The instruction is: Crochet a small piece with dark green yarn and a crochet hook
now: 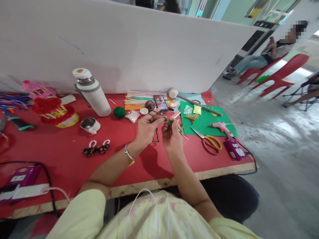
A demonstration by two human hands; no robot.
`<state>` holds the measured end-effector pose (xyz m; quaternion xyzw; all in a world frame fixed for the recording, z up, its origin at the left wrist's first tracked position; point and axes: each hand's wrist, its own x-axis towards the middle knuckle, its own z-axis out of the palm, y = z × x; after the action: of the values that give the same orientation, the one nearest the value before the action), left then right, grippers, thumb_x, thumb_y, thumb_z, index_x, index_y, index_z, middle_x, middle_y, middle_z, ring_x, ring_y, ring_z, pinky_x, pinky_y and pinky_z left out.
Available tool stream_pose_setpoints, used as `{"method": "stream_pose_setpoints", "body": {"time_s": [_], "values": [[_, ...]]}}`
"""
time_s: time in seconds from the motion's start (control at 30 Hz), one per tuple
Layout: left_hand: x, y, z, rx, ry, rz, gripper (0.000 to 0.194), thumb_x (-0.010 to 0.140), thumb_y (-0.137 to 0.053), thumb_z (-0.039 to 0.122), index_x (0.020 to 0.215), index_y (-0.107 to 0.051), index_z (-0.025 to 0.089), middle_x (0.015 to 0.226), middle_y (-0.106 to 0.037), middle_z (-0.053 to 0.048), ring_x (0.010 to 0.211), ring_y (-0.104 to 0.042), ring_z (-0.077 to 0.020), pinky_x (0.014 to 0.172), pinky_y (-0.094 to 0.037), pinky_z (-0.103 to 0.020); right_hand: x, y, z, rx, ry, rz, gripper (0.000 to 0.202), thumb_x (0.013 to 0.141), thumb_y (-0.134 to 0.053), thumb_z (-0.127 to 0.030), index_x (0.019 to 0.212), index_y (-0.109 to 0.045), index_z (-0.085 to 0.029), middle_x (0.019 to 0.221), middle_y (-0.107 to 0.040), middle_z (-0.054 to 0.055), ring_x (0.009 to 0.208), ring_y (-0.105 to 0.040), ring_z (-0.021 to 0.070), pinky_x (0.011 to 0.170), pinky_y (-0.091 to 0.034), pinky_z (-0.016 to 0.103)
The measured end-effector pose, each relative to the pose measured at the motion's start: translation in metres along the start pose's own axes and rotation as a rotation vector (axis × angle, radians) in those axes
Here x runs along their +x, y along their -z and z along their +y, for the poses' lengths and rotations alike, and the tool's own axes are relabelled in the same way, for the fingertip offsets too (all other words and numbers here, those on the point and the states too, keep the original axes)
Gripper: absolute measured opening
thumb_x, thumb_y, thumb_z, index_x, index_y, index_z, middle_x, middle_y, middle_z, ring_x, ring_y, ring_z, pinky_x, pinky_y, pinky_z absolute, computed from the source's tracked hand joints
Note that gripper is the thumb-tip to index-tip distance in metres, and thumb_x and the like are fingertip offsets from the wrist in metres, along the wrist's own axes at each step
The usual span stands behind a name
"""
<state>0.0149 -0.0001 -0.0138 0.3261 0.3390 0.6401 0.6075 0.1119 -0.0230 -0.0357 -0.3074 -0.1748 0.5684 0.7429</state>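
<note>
Over the red table, both my hands are raised close together around a small piece of green yarn work (170, 122). Pinched fingers of my left hand (147, 128) hold the green yarn, and a strand runs across them. My right hand (172, 136) is closed on a thin crochet hook (183, 134), whose pale end sticks out to the right. Its tip near the yarn is too small to make out. Loose green yarn (157, 135) hangs between the hands. A green yarn ball (119, 112) lies beyond my left hand, beside a bag of white beads (132, 116).
Scissors (208, 140), a pink glue gun (222, 128) and a purple box (234, 149) lie right. Behind my hands are a phone (160, 103) and pipe cleaners (139, 99). Left stand a white flask (93, 94), a cup (90, 125) and beaded bows (96, 149). A person sits far right.
</note>
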Motion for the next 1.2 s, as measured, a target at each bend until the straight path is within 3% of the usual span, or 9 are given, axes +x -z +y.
{"method": "stream_pose_setpoints", "body": {"time_s": [0.13,0.23,0.37,0.47,0.87,1.0,1.2], "values": [[0.001,0.003,-0.003,-0.005,0.022,-0.046,0.068,0.062,-0.098,0.029,0.126,-0.077,0.019,0.088,-0.081,-0.003,0.068,-0.07,-0.0117,0.059,-0.052,-0.021,0.001,-0.004,-0.01,0.233,-0.345,-0.003,0.017,0.087,-0.085,-0.039,0.088,-0.076,-0.024,0.075,-0.07,-0.005,0.06,-0.059,0.0037,0.052,-0.052,0.01],[0.001,0.004,0.002,-0.003,0.062,-0.075,0.072,0.059,-0.098,0.027,0.127,-0.076,0.019,0.082,-0.078,-0.001,0.062,-0.067,-0.0098,0.053,-0.045,-0.019,0.0,-0.002,-0.015,0.307,-0.426,-0.004,0.014,0.09,-0.083,-0.035,0.09,-0.076,-0.023,0.074,-0.069,-0.005,0.06,-0.059,0.0024,0.051,-0.051,0.008],[0.0,0.003,0.012,0.042,0.103,-0.086,0.069,0.059,-0.098,0.023,0.125,-0.077,0.017,0.071,-0.07,0.004,0.048,-0.049,-0.0032,0.044,-0.028,-0.017,-0.001,0.006,-0.016,0.306,-0.403,-0.03,0.012,0.089,-0.084,-0.033,0.095,-0.077,-0.024,0.075,-0.069,-0.004,0.063,-0.061,0.003,0.052,-0.051,0.008],[-0.001,0.003,0.014,0.072,0.108,-0.087,0.065,0.061,-0.097,0.022,0.122,-0.077,0.016,0.07,-0.068,0.005,0.044,-0.038,-0.0004,0.042,-0.023,-0.018,-0.001,0.011,-0.016,0.263,-0.357,-0.056,0.013,0.088,-0.085,-0.032,0.095,-0.077,-0.024,0.077,-0.071,-0.004,0.065,-0.061,0.0039,0.054,-0.053,0.009],[-0.001,0.004,0.015,0.062,0.164,-0.108,0.061,0.06,-0.097,0.02,0.118,-0.078,0.016,0.062,-0.058,0.007,0.044,-0.029,-0.0006,0.041,-0.018,-0.018,0.004,0.023,-0.019,0.119,-0.331,-0.059,0.022,0.084,-0.088,-0.043,0.093,-0.079,-0.025,0.081,-0.077,-0.003,0.067,-0.068,0.0056,0.055,-0.056,0.012],[0.0,0.004,0.014,0.06,0.175,-0.12,0.062,0.06,-0.097,0.021,0.119,-0.078,0.017,0.064,-0.061,0.006,0.044,-0.03,-0.0004,0.041,-0.018,-0.018,0.005,0.025,-0.019,0.095,-0.328,-0.041,0.022,0.087,-0.085,-0.045,0.093,-0.078,-0.025,0.083,-0.078,-0.002,0.068,-0.068,0.0059,0.056,-0.056,0.012],[0.0,0.004,0.019,0.127,0.2,-0.119,0.062,0.059,-0.095,0.021,0.118,-0.079,0.016,0.063,-0.06,0.006,0.043,-0.029,-0.0004,0.042,-0.015,-0.019,0.008,0.035,-0.018,-0.009,-0.163,-0.126,0.028,0.077,-0.092,-0.045,0.092,-0.08,-0.026,0.084,-0.078,-0.001,0.073,-0.069,0.0087,0.061,-0.057,0.017]]}}
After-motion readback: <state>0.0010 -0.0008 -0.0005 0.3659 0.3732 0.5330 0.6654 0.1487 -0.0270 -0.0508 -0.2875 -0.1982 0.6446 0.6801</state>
